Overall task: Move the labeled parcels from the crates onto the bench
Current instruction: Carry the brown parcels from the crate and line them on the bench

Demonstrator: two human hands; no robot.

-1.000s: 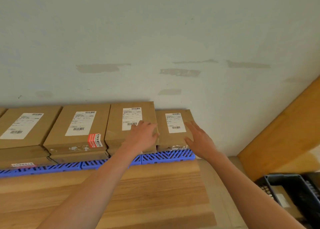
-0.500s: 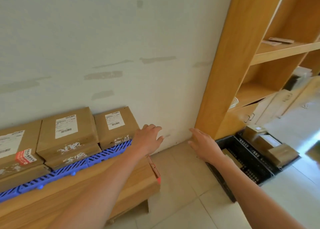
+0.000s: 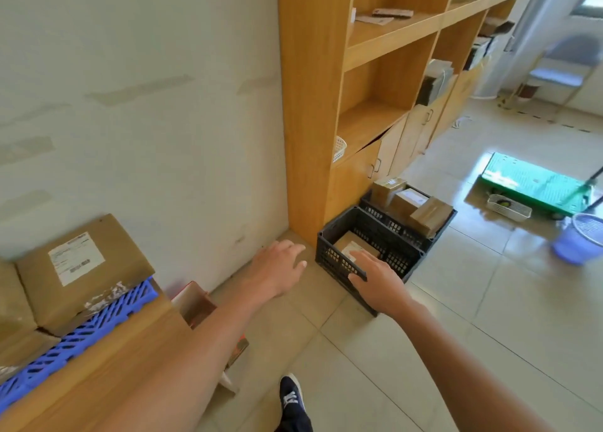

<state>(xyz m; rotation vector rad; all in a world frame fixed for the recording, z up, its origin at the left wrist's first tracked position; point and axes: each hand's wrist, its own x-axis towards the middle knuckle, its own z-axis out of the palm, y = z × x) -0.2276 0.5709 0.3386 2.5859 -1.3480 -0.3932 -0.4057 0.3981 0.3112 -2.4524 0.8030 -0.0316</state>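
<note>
The right hand is spread flat with straight, slightly parted fingers, palm down, over the near rim of the nearer black crate; whether the fingertips touch the rim or the parcel below cannot be told, and they grip nothing. The left hand is also empty, fingers loosely extended and a little apart, hovering over bare floor tile between the wall and that crate. Two black lattice crates stand end to end on the floor against the foot of the wooden shelving unit. The nearer one holds one visible labeled parcel, lying flat just ahead of the right fingertips. The farther crate holds three brown parcels, packed close and rising above its rim. On the wooden bench at lower left, a labeled parcel lies on a blue plastic grid, with the corners of other boxes at the frame edge; the bench's front strip is bare wood. One dark shoe stands on the tiles, which lie open between bench and crates. Farther right are a green platform trolley and a purple basket.
</note>
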